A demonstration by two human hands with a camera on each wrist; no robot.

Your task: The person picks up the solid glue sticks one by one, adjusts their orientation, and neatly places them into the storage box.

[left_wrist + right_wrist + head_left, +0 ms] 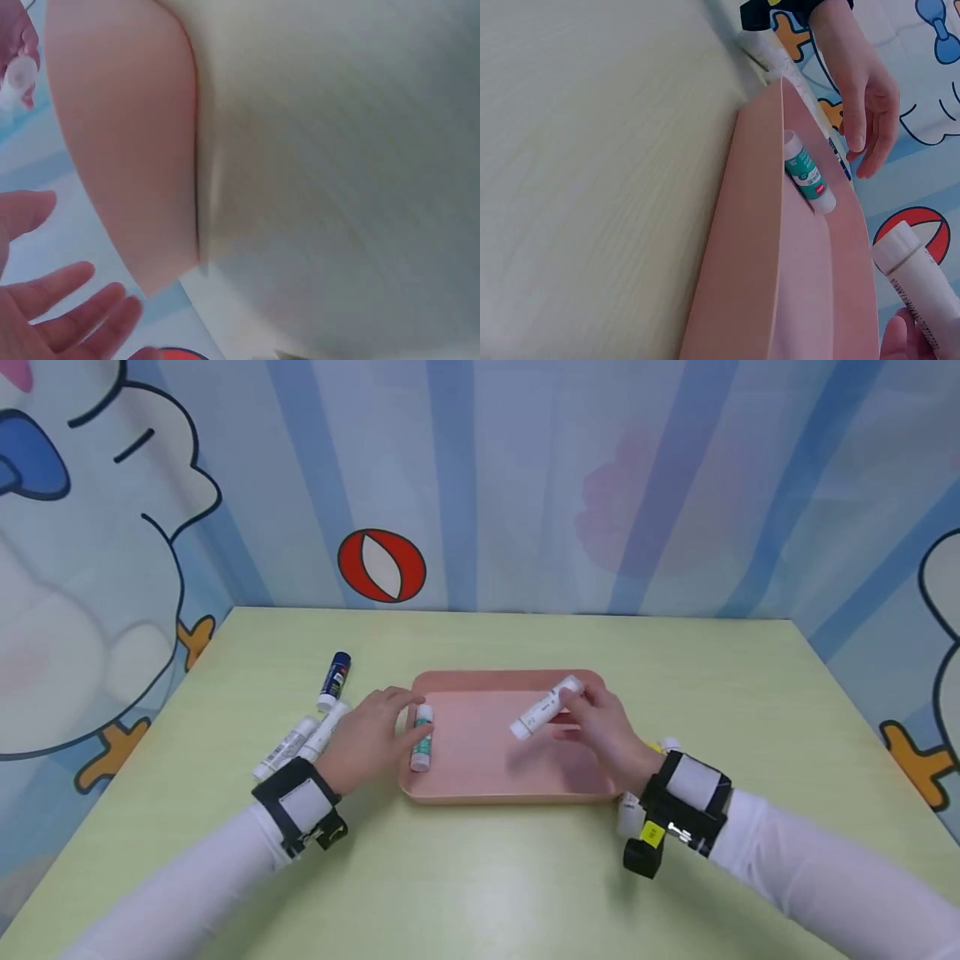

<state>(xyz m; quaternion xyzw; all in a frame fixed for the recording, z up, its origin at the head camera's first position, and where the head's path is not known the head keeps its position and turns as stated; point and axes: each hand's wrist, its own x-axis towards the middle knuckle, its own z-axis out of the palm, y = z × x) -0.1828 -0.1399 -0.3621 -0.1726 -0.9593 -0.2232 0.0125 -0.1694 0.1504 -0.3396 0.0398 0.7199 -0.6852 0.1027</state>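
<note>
My right hand (pixel 606 731) pinches a white glue stick (pixel 546 706) between thumb and fingers, tilted above the pink tray (pixel 480 768). In the right wrist view, the capped end of that stick points toward the tray's far end. A teal-and-white glue stick (pixel 422 745) lies inside the tray along its left wall. Over that wall hovers my left hand (pixel 369 739), fingers relaxed and spread, with nothing held. The left wrist view shows its fingers (pixel 82 326) beside the tray's pink side (pixel 124 135).
Left of the tray lie a dark blue glue stick (pixel 334 681) and white sticks (pixel 287 747), partly behind my left hand. More white sticks (pixel 630 814) are partly hidden under my right wrist. A patterned backdrop (pixel 517 485) stands behind the table (pixel 480 877).
</note>
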